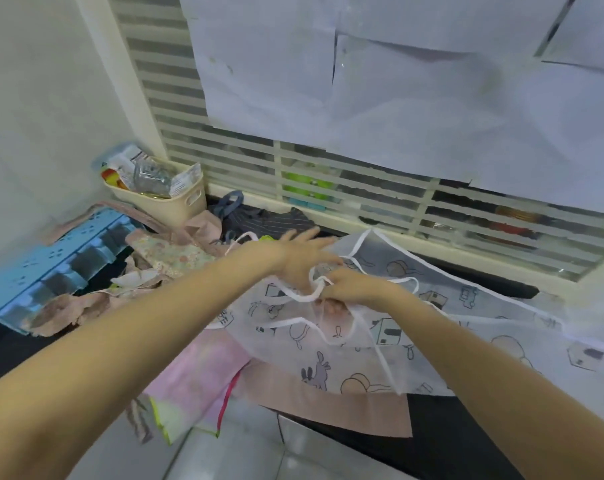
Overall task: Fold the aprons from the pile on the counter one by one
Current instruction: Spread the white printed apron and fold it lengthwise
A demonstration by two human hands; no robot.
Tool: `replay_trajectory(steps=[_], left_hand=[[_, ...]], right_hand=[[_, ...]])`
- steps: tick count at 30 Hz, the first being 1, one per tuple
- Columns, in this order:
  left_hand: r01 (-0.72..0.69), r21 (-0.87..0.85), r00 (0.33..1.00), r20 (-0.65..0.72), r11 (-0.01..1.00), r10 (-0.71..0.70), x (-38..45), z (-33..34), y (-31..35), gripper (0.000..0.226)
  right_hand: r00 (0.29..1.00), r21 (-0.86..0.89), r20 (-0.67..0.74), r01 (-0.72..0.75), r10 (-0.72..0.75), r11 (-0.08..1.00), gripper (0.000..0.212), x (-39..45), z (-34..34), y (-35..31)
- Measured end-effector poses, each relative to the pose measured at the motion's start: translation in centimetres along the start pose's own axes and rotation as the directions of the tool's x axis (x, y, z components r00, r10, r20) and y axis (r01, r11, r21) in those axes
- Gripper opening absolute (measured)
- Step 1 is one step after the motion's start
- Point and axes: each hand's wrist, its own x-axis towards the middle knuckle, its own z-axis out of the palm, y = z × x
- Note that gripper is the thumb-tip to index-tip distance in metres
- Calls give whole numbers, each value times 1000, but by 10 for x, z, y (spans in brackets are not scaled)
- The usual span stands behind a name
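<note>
Both forearms reach in from the near edge to a sheer white cartoon-print apron (390, 344) draped over the dark counter (466, 441). Right hand (354, 292) pinches its white tie strap (304, 296) and bunched fabric; left hand (302, 261) hovers beside it, fingers spread loose. Crumpled pile of aprons (162, 258) lies left, beside a blue organiser (51, 261) and cream basket (168, 202)

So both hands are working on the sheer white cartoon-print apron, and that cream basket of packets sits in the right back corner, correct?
Not quite. The head view shows the cream plastic basket of packets in the left back corner. Both the left hand and right hand are on the sheer white cartoon-print apron.
</note>
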Motion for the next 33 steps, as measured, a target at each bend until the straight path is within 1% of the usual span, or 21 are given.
replay_trajectory(steps=[1,2,3,6,9,11,13,15,18,20,22,24,25,26,27,28,29,30,31,32,33], left_hand=[[-47,-109,997,48,993,53,5,6,8,76],[-66,-209,995,59,976,80,7,12,13,68],[-89,-250,994,34,964,101,9,17,15,59],[-84,-244,996,-61,966,71,15,19,2,29],[-53,-251,987,-158,967,13,19,11,-12,8],[1,-276,961,-265,961,-77,20,9,-22,12],[74,-348,908,-364,935,-208,21,10,-35,17],[159,-452,840,-406,878,-361,20,12,-49,20],[258,-600,721,-403,757,-564,15,15,-73,25],[278,-642,688,-385,714,-615,13,18,-81,28],[284,-689,661,-363,667,-657,12,22,-87,30],[288,-739,622,-339,609,-706,11,25,-94,32],[304,-736,616,-332,604,-714,11,27,-96,33],[338,-710,633,-315,618,-708,10,28,-96,36],[381,-660,663,-293,647,-689,9,28,-94,42],[416,-611,700,-258,674,-666,8,26,-89,49],[434,-573,734,-222,695,-641,8,25,-83,56],[433,-559,762,-192,707,-619,9,23,-79,61],[409,-560,778,-199,721,-596,10,20,-73,61],[372,-574,786,-222,729,-576,12,19,-69,55],[316,-594,797,-258,740,-547,13,15,-62,42]], right_hand=[[1000,-9,-9,2,-2,1000,23,-1,-1,1],[1000,-15,-22,6,-7,1000,23,-3,-2,3],[999,-12,-43,9,-10,1000,22,-5,-4,9],[998,79,-55,11,-6,997,12,-13,-11,26],[1000,278,-10,-18,21,961,14,-25,-17,44],[999,375,-17,-28,37,927,17,-31,-20,51],[996,378,-21,-67,81,924,21,-37,-21,53],[995,378,-29,-80,98,922,23,-38,-21,52],[992,426,-52,-83,116,901,30,-38,-23,46],[984,506,-90,-89,155,858,38,-38,-22,42],[974,508,-108,-120,201,853,45,-36,-20,41],[944,448,-179,-173,278,877,48,-35,-16,42],[915,354,-264,-203,306,913,48,-34,-18,43],[877,198,-370,-247,306,949,48,-35,-21,42],[838,8,-476,-300,267,954,48,-35,-27,39],[806,-164,-558,-341,198,926,46,-37,-34,32],[784,-295,-609,-365,121,883,43,-38,-41,21],[765,-378,-643,-364,42,851,41,-38,-48,5],[751,-416,-660,-339,-24,844,40,-37,-55,-13],[750,-425,-658,-292,-71,857,38,-35,-60,-31],[757,-425,-644,-233,-111,875,34,-32,-65,-50]])
